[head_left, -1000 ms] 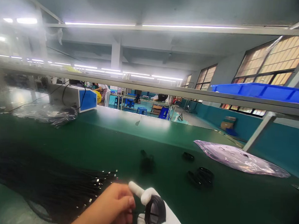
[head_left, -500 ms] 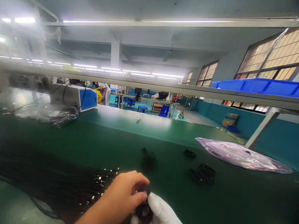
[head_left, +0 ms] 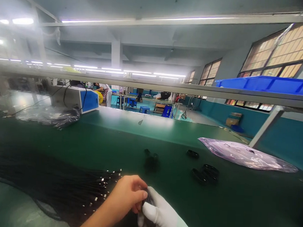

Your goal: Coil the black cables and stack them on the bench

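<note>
My left hand (head_left: 129, 196), bare, pinches a small dark piece (head_left: 149, 197) at the near edge of the view. My right hand (head_left: 163, 212) wears a white glove and grips the same piece from the other side, its thumb lying across it. Fingers cover most of the piece, so its kind does not show. A spread bundle of black cables (head_left: 63, 180) with small white tips lies left of my left hand. Beyond the hands is a small pile of black pieces (head_left: 151, 162). Several glossy black oval parts (head_left: 209, 173) lie to the right.
A clear plastic bag (head_left: 247, 154) rests on the green tabletop (head_left: 170, 141) at the right. At the back left stand a blue-and-white machine (head_left: 89, 100) and crumpled clear plastic (head_left: 51, 115). Overhead, a blue tray (head_left: 265, 85) sits on a shelf rail. A person (head_left: 106, 93) is far off.
My right hand has turned, and its gloved thumb now lies over the dark piece, hiding more of it. My left fingertips have shifted slightly left.
</note>
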Demonstrator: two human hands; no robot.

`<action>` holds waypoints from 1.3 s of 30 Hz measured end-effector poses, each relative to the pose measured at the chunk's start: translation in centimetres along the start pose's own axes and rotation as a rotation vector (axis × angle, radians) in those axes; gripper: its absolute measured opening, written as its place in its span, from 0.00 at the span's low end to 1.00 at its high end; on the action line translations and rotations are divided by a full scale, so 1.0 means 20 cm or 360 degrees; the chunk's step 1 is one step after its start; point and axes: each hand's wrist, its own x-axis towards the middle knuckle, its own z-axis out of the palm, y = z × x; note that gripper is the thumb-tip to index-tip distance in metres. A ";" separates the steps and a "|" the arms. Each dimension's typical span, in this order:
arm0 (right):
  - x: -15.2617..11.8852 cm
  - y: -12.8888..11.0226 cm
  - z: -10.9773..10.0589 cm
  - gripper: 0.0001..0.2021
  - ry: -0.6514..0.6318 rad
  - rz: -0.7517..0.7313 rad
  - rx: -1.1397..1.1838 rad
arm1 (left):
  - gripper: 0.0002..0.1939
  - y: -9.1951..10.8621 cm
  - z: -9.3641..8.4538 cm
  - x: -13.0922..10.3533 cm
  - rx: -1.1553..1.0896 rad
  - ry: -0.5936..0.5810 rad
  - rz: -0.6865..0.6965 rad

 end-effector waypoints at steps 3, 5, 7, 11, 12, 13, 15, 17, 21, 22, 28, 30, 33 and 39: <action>0.00 0.03 -0.03 0.29 -0.0066 -0.0025 0.0086 | 0.13 -0.03 0.00 -0.01 -0.0001 0.0107 -0.0015; 0.01 0.04 -0.05 0.31 -0.0125 0.0038 0.0115 | 0.11 -0.06 0.00 -0.02 -0.0013 0.0203 0.0010; 0.00 0.04 -0.06 0.29 -0.0216 0.0098 0.0144 | 0.09 -0.11 0.00 -0.03 -0.0026 0.0189 0.0004; -0.01 0.01 -0.04 0.26 -0.0296 0.0010 0.0155 | 0.11 -0.19 0.01 -0.06 -0.0220 0.0013 -0.0002; -0.02 0.00 -0.03 0.25 -0.0322 -0.0006 0.0179 | 0.12 -0.20 0.01 -0.06 -0.0284 -0.0012 0.0029; -0.02 0.00 -0.03 0.25 -0.0350 -0.0006 0.0207 | 0.13 -0.21 0.01 -0.06 -0.0333 -0.0041 0.0058; -0.03 -0.02 -0.02 0.23 -0.0372 0.0016 0.0253 | 0.14 -0.21 0.00 -0.06 -0.0382 -0.0111 0.0085; -0.03 -0.02 -0.02 0.24 -0.0327 0.0027 0.0262 | 0.13 -0.21 -0.01 -0.07 -0.0382 -0.0199 0.0087; -0.03 -0.01 -0.02 0.23 -0.0254 0.0103 0.0277 | 0.10 -0.16 -0.04 -0.09 0.0037 -0.0013 0.0114; -0.03 -0.01 -0.03 0.23 -0.0258 0.0125 0.0293 | 0.08 -0.15 -0.04 -0.10 0.0236 0.0156 0.0202; 0.03 0.05 -0.06 0.28 -0.0124 -0.0050 -0.0006 | 0.18 -0.19 0.00 -0.10 0.0846 0.0539 0.0912; 0.03 0.06 -0.06 0.30 -0.0170 -0.0061 0.0097 | 0.17 -0.21 0.01 -0.08 0.0800 0.0592 0.0915; 0.02 0.06 -0.06 0.31 -0.0306 -0.0017 0.0272 | 0.16 -0.20 0.01 -0.05 0.0688 0.0613 0.0816; -0.02 0.06 -0.09 0.22 -0.0571 0.0103 0.0857 | 0.11 -0.04 -0.11 -0.03 0.0425 0.0361 0.0477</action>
